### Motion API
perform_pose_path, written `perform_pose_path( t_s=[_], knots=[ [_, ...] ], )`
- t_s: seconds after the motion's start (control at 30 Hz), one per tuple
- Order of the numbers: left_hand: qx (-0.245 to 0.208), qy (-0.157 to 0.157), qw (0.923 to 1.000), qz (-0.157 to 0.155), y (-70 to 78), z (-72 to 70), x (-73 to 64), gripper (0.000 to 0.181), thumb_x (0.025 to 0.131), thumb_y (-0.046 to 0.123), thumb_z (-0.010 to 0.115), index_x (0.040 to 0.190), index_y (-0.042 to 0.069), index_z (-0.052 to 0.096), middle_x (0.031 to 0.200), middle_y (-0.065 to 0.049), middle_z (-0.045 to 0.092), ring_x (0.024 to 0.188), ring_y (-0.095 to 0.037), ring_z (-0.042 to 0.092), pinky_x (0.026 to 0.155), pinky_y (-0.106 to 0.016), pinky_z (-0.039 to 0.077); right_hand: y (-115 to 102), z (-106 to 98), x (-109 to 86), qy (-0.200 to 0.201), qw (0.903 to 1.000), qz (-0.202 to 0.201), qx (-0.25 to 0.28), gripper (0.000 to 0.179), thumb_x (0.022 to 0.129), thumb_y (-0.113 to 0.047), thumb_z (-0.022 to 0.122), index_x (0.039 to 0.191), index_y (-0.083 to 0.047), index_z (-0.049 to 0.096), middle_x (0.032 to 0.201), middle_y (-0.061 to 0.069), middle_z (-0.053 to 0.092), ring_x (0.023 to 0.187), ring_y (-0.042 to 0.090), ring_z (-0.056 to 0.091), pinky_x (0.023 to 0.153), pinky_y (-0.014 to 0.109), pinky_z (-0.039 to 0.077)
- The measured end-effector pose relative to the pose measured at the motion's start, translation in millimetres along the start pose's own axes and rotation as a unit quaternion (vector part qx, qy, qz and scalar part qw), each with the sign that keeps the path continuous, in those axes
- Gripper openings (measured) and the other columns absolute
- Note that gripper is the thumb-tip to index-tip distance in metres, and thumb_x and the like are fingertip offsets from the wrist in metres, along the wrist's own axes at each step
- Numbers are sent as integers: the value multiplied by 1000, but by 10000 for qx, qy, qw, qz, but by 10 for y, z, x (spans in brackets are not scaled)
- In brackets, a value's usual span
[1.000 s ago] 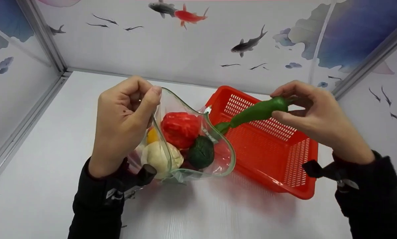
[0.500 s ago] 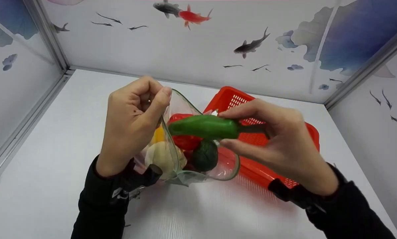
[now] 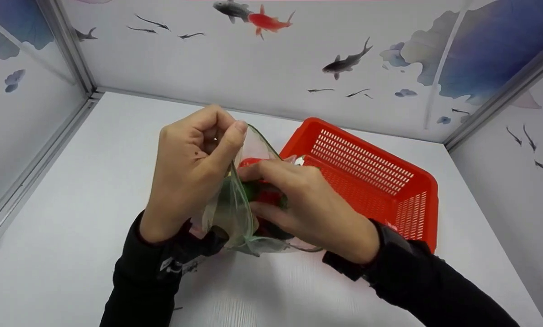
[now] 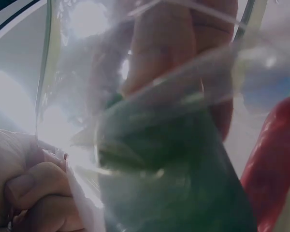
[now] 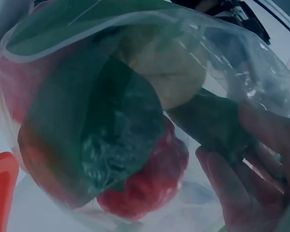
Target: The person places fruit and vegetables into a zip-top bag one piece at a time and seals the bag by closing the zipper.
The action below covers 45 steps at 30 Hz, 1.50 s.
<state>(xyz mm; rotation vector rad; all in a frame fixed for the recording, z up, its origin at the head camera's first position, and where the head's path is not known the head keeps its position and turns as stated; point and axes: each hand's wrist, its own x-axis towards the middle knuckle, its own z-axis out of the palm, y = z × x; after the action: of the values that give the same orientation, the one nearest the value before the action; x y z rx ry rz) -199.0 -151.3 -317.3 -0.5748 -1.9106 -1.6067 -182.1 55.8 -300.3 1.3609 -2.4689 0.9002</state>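
My left hand [image 3: 192, 168] pinches the rim of a clear, green-edged zip bag [image 3: 271, 245] and holds its mouth up. Inside that mouth, my right hand [image 3: 303, 204] grips a long green pepper [image 5: 212, 121] near its stem end. Through the plastic, the right wrist view shows a wrinkled red pepper [image 5: 150, 188], a dark green round vegetable [image 5: 118, 121] and a cream-coloured round one [image 5: 169, 72]. In the left wrist view the green pepper [image 4: 159, 154] shows blurred behind the film, below the right fingers [image 4: 159, 48].
A red perforated plastic basket [image 3: 428, 181] stands right of the bag on the white table [image 3: 94, 190], partly behind my right forearm. A fish-patterned wall panel [image 3: 271, 68] closes off the back, and more panels flank both sides.
My right hand has brought the green pepper left from over the basket and down into the bag. The left hand, still pinching the rim, has shifted slightly right.
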Motion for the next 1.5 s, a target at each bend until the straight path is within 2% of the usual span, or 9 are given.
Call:
perform_pose_path(
  t_s=[0.17,0.4,0.57,0.67,0.87,0.97,1.23,1.4,1.5],
  knots=[
    [33,55,10000,13,8,4,1,26,103,22,69,79,13,65,63,5,49,51,-16,37,46,-26,25,-12,61,77,-63,9993,-12,-365,34,93,-13,84,123,-6,69,112,4,77,99,13,74,92,27,63],
    [142,79,9999,27,15,21,11,29,102,22,69,76,13,64,61,5,49,52,-14,38,48,-24,25,-59,153,68,-17,9945,-298,-1002,27,92,-3,82,112,-5,64,96,4,70,80,16,64,75,28,61],
    [200,49,9998,60,20,24,1,29,102,22,68,76,12,64,60,6,49,51,-14,38,47,-24,25,-54,247,111,117,9828,-585,-1747,16,98,-3,74,111,-5,64,93,5,70,80,17,66,72,29,60],
    [197,50,9998,45,21,24,-1,29,102,22,68,75,12,64,60,5,49,51,-14,38,47,-24,25,-34,270,122,143,9797,-712,-1870,13,102,-7,71,113,-5,66,97,6,73,85,18,70,76,30,62],
    [104,151,9998,-15,12,-2,8,27,102,20,69,76,13,64,59,5,48,50,-15,37,46,-24,24,-27,190,63,38,9814,-930,-1681,33,101,-12,75,132,-4,70,128,9,76,117,20,74,101,31,61],
    [96,192,9998,-25,4,-16,11,27,102,20,69,76,13,64,59,4,46,50,-15,36,46,-25,23,-36,100,1,0,9842,-860,-1551,42,100,-15,77,140,-5,69,132,9,75,120,19,74,102,30,60],
    [218,169,9996,-2,-2,-38,6,27,103,23,68,78,12,65,60,2,45,52,-16,37,47,-26,24,107,-339,-178,28,9997,-139,-175,27,96,-20,82,123,-15,78,114,-5,80,97,5,75,85,21,62],
    [331,132,9993,102,-12,-55,-3,27,103,23,68,80,11,66,61,3,46,53,-16,38,48,-26,25,319,-621,-212,424,9945,573,767,13,95,-9,81,108,-11,81,96,-4,80,82,8,75,76,23,63],
    [351,117,9993,103,-14,-61,-10,26,103,22,68,80,12,66,61,3,46,54,-16,37,48,-26,25,575,-734,-195,792,9881,1037,809,7,99,-7,76,104,-6,80,86,2,77,72,11,71,68,21,59]
  ],
)
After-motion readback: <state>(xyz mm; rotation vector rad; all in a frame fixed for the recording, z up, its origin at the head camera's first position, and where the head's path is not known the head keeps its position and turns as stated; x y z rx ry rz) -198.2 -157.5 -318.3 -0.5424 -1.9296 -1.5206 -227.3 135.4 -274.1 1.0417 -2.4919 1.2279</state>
